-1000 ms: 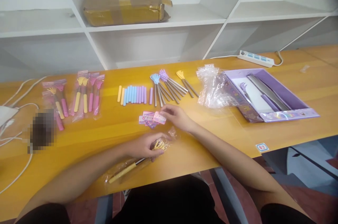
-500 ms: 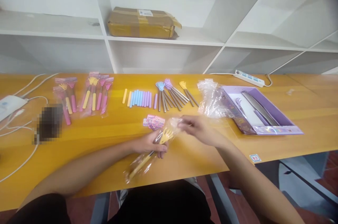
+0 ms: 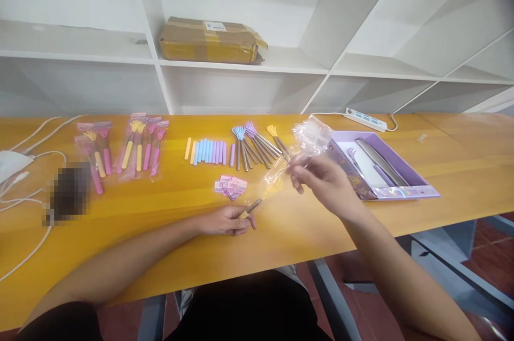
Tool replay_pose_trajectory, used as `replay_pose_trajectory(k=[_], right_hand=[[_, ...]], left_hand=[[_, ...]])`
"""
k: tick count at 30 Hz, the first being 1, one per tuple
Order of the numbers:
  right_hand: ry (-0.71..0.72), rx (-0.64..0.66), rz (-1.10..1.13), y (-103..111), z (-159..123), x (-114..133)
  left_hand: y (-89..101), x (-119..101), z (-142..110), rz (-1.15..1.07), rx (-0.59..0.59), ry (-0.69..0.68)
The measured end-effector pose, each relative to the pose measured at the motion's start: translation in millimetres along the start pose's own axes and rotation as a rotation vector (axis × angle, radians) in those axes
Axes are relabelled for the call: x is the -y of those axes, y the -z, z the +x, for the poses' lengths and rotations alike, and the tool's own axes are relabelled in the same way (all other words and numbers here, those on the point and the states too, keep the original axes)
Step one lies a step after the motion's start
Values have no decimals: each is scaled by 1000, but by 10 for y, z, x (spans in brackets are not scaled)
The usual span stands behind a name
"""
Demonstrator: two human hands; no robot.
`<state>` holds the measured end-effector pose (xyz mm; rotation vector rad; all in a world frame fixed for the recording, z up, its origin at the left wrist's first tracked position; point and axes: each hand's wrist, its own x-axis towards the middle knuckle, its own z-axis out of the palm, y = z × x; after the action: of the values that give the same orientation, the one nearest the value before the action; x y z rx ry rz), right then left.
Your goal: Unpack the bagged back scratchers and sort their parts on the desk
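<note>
My left hand [image 3: 228, 220] is closed around the handle of a yellow back scratcher [image 3: 255, 205], whose hand-shaped head points up and right and looks blurred. A clear plastic bag [image 3: 277, 172] stretches from around that head to my right hand [image 3: 315, 177], which pinches its far end. Just beyond my left hand lie several pink printed cards [image 3: 231, 187]. Farther back are coloured handle sleeves [image 3: 211, 151] in a row, and metal-stemmed scratchers with blue heads [image 3: 239, 132], purple heads [image 3: 251, 129] and yellow heads [image 3: 273, 131].
Bagged pink and yellow scratchers [image 3: 138, 151] lie at the left, near white cables [image 3: 30, 199] and a pixelated dark object [image 3: 68, 194]. Clear bags [image 3: 311, 135] are heaped beside a purple box [image 3: 405, 161]. A power strip [image 3: 365, 119] and white shelving [image 3: 241, 69] with a carton [image 3: 209, 41] stand behind.
My right hand has moved right, drawing the plastic bag with it. The bag no longer shows around the handle, which my left hand now grips; the scratcher has shifted up and right.
</note>
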<state>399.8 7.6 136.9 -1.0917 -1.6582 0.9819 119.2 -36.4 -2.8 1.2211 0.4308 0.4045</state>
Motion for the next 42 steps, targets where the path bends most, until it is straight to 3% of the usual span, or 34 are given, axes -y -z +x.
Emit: replay_pose_trajectory(k=[1, 2, 5, 7, 10, 13, 20, 23, 26, 28, 30, 32, 35, 42], right_hand=[[20, -53, -19, 67, 24, 3], [71, -189, -18, 177, 69, 10], [319, -733, 92, 699, 311, 3], [364, -831, 120, 1065, 517, -72], [126, -673, 37, 1394, 802, -317], [-187, -491, -216, 1506, 1054, -625], [-526, -385, -540, 1745, 1571, -1142], [-468, -395, -783, 1645, 1586, -1287], [-196, -378, -1085, 1300, 1371, -1357], [-97, -199, -1188, 1008, 1150, -1374], [-104, 23, -1259, 756, 946, -1394], [-154, 150, -1310, 609, 815, -1432], [-221, 207, -1359, 615, 766, -1507], [-312, 165, -1375, 947, 801, -1582]], left_hand=[[-6, -2, -5, -5, -5, 1], [-12, -5, -11, -5, -6, 9], [-25, -29, -25, 27, -3, 44], [-25, -55, -29, 55, -2, 57], [-20, -93, -30, 78, -5, 67], [-17, -119, -28, 90, -24, 76], [-13, -152, -26, 61, -56, 130], [-7, -166, -26, 35, -59, 132], [-4, -173, -25, 16, -62, 141], [-2, -169, -23, 11, -63, 151], [3, -158, -21, 0, -62, 152], [8, -145, -20, -9, -57, 145], [12, -137, -23, -1, -55, 131], [5, -148, -19, 2, -58, 124]])
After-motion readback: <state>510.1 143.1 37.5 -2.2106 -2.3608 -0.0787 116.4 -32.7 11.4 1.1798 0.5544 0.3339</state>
